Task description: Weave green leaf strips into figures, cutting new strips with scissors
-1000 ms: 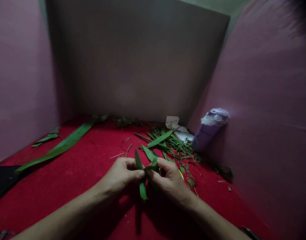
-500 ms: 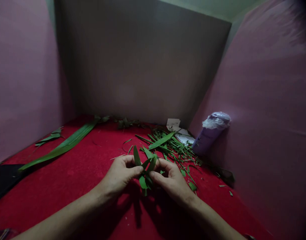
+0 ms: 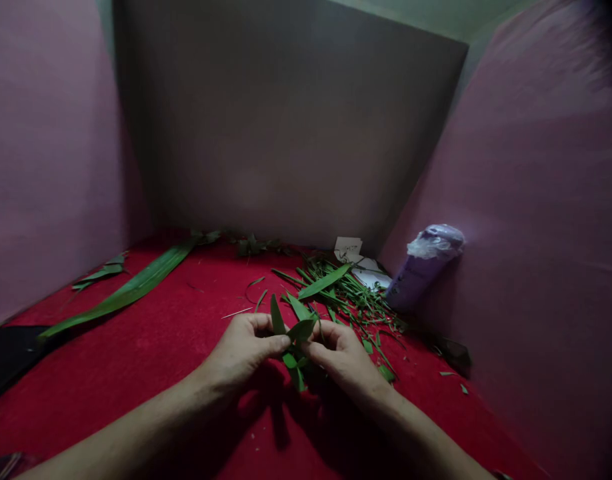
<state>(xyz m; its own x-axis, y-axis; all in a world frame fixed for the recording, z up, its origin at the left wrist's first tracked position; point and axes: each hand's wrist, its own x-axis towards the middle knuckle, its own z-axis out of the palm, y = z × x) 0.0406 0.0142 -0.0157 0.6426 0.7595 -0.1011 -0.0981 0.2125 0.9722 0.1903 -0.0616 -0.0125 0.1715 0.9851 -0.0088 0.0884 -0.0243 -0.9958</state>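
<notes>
Between my two hands is a small bunch of green leaf pieces (image 3: 302,329), raised a little above the red cloth. My left hand (image 3: 247,345) pinches it from the left, thumb against the fingertips. From the right, my right hand (image 3: 340,352) pinches the same leaves, its fingertips partly hidden behind them. Some blades point upward and others hang below the thumbs. Just beyond my hands a pile of cut stems and leaves (image 3: 356,293) lies on the cloth, with one broad leaf (image 3: 325,281) on top.
A long wide leaf (image 3: 136,285) stretches across the left of the red cloth (image 3: 151,373). A dark flat object (image 3: 11,357) lies at the left edge. A purple container with plastic wrapping (image 3: 420,273) leans by the right wall. White paper (image 3: 370,272) sits behind the pile.
The leaf pieces have turned slightly between my fingers; one blade now lies more sideways toward my right hand. Both hands stay in nearly the same place.
</notes>
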